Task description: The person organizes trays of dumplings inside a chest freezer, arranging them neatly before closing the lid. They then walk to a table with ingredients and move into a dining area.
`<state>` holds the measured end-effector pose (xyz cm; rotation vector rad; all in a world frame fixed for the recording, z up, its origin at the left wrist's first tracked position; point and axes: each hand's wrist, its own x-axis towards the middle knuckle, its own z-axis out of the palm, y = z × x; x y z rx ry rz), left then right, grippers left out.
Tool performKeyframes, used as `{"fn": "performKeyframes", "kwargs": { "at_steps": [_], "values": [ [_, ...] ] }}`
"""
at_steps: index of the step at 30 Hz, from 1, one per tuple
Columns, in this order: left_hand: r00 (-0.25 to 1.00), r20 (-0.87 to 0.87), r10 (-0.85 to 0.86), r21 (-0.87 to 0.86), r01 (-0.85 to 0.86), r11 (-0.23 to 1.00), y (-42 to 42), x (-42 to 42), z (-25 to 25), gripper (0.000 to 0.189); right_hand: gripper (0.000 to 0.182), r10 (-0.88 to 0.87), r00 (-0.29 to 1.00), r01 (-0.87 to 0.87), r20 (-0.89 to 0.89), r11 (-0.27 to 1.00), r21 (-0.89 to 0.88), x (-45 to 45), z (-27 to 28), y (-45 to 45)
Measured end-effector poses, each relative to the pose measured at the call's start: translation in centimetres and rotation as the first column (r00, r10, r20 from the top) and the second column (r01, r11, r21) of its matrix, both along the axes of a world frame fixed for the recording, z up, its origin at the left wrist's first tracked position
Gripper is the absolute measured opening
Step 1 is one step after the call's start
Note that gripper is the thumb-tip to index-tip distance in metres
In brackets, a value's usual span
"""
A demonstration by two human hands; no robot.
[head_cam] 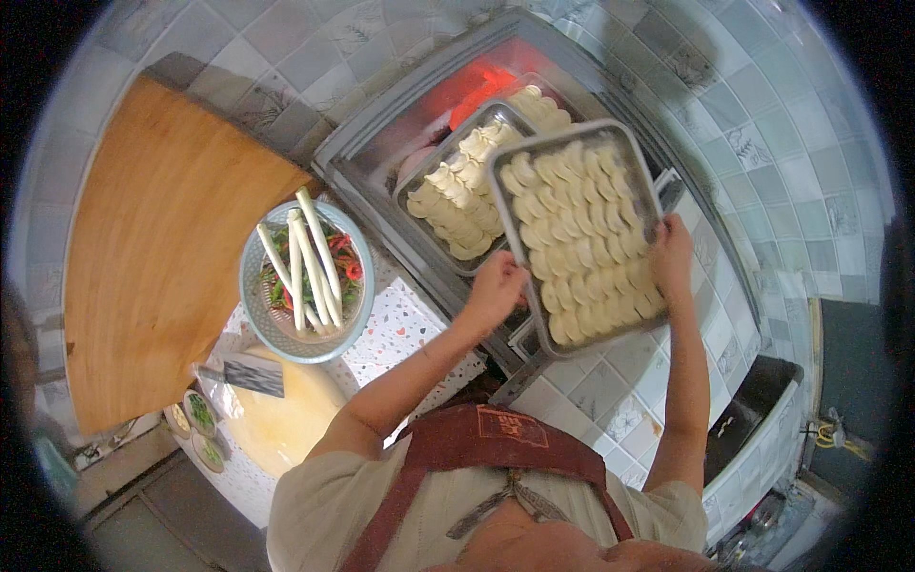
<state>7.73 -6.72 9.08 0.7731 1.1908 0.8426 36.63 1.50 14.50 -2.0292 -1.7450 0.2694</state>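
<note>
A rectangular metal tray point(505, 214) filled with rows of pale dumplings point(582, 239) is held between my two hands over an open chest freezer point(397, 239). My left hand point(495, 293) grips its near left edge. On the opposite long side, my right hand point(670, 257) clasps the rim. Partly hidden beneath the held tray, a second tray point(429, 247) of dumplings sits inside the freezer. Farther back, more dumplings point(540, 107) lie in another tray, next to something bright red point(486, 96).
Left of the freezer, a plastic basket point(250, 293) holds several leek or scallion stalks point(314, 279) and red and green peppers point(352, 270). A cleaver point(254, 375) rests on a round board point(307, 407) on the speckled counter point(400, 332). Small dishes point(200, 415) and a large wooden board point(171, 236) stand beyond.
</note>
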Motion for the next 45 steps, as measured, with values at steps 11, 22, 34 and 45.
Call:
{"fn": "performKeyframes", "kwargs": {
  "at_steps": [11,22,34,45],
  "values": [
    [0.943,-0.291,0.160,-0.213,-0.226,0.950,7.8,-10.3,-7.8,0.057,0.015,0.194,0.965,-0.197,-0.176,0.980,-0.003,-14.6,-12.5,13.0],
    [0.961,0.101,0.256,-0.374,-0.202,0.905,7.1,-10.3,-7.2,0.065,0.012,0.256,0.960,-0.263,-0.113,0.963,-0.058,-16.7,-14.5,14.1],
    [0.987,0.089,0.138,-0.115,-0.127,0.985,3.1,-7.9,-1.3,0.059,0.015,0.238,0.966,-0.245,-0.100,0.968,-0.060,-18.1,-14.0,13.1],
    [0.998,-0.063,-0.009,0.043,0.012,0.999,-0.2,-7.4,-3.3,0.047,0.023,0.203,0.967,-0.187,-0.154,0.976,0.108,-17.2,-12.7,11.6]
  ]
}}
